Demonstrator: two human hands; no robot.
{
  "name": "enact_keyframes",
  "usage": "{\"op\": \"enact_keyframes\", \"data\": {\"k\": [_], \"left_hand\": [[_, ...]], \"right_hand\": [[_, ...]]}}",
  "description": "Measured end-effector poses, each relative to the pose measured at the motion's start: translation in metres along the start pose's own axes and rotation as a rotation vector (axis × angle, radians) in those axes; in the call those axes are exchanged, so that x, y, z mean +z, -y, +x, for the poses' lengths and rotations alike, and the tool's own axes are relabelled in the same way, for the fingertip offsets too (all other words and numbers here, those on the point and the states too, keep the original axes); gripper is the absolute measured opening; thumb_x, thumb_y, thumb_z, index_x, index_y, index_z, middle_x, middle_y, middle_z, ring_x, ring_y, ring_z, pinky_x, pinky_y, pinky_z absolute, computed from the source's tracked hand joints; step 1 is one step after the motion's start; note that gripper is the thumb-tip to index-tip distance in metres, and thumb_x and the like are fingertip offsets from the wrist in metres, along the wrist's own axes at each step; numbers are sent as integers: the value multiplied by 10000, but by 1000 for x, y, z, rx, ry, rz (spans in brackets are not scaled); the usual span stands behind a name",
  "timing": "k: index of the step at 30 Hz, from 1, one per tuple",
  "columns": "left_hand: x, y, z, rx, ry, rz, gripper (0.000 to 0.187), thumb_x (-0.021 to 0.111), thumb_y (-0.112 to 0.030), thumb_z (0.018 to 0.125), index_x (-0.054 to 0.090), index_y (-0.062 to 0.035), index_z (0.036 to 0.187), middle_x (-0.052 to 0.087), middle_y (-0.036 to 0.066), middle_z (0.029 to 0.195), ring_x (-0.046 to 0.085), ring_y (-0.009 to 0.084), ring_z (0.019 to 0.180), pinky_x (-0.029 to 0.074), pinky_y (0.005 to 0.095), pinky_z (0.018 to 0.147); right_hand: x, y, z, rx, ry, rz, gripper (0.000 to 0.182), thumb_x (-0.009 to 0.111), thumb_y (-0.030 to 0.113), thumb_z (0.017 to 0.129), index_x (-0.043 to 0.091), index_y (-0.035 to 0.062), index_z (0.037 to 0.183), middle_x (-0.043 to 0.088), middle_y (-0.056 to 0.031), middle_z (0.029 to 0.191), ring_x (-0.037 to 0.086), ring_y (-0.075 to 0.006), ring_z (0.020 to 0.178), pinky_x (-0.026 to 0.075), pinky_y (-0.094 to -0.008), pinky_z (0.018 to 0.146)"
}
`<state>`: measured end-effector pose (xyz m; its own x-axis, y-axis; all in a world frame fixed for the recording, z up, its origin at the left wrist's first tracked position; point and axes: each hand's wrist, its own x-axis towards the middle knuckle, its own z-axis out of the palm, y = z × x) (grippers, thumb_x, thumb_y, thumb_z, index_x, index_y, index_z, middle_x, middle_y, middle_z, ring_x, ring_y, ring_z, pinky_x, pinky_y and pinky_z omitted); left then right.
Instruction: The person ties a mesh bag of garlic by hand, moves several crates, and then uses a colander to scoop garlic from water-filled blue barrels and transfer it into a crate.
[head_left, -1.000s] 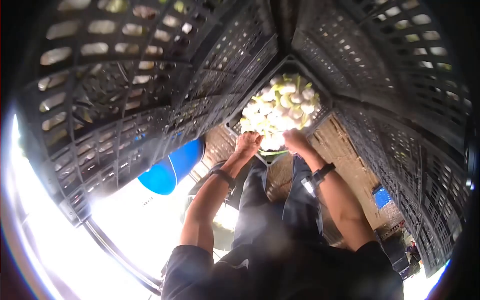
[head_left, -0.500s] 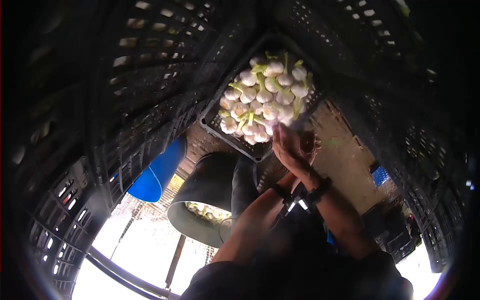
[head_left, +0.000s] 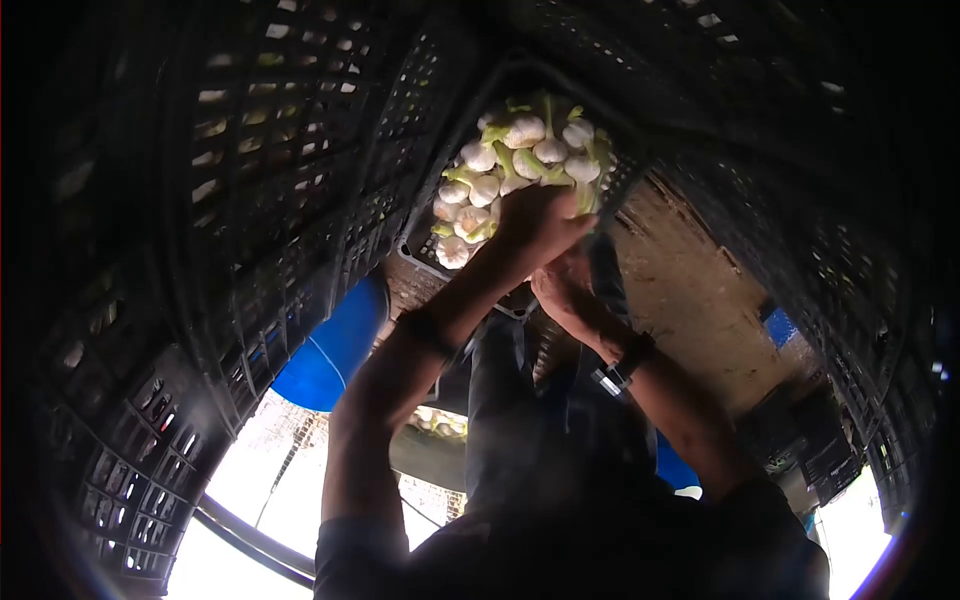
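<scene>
Currently, garlic bulbs [head_left: 525,132] lie heaped in a black crate [head_left: 423,264] ahead of my knees, pale heads with short green stems. Coverage: most of the visible crate bottom is under bulbs; a strip of bare mesh shows along the near left edge. The near portion is masked by my hands, so the fill there cannot be read.

Left hand [head_left: 538,222]: over the near side of the heap, fingers bent and turned toward the right. Right hand [head_left: 565,284]: just below it, close to the crate's near edge, fingers partly hidden. The two overlap in view; whether either is wide, narrow or closed on a bulb, I cannot tell.

Extent, by my judgement: the crate is well stocked, with some room at its edge. Further bulbs [head_left: 438,424] sit in a dark container [head_left: 432,460] beside my left leg, so loose stock remains outside the crate; its quantity is not readable, as my arm and leg mask part of it.

Surroundings: tall perforated walls [head_left: 265,190] at both sides, a blue container [head_left: 340,355] lower left.
</scene>
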<state>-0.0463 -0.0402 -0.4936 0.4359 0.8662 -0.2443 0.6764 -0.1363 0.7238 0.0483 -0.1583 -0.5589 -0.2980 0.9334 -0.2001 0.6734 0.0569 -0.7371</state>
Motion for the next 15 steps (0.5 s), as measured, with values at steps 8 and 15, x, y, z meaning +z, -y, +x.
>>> {"op": "enact_keyframes", "data": {"k": [8, 15], "left_hand": [[91, 12, 43, 222, 149, 435, 79, 630, -131, 753, 679, -73, 778, 686, 119, 767, 686, 307, 768, 506, 418, 633], [61, 19, 43, -129, 53, -207, 119, 674, -167, 791, 667, -48, 784, 637, 88, 629, 640, 221, 568, 500, 338, 523]], "right_hand": [[-32, 21, 6, -14, -82, -16, 353, 598, -16, 750, 576, 40, 1097, 626, -187, 1026, 569, -371, 1034, 431, -505, 887], [-20, 13, 1, 155, 126, -275, 118, 600, 131, 880, 577, 16, 897, 624, -157, 840, 617, -305, 721, 502, -409, 665]]}}
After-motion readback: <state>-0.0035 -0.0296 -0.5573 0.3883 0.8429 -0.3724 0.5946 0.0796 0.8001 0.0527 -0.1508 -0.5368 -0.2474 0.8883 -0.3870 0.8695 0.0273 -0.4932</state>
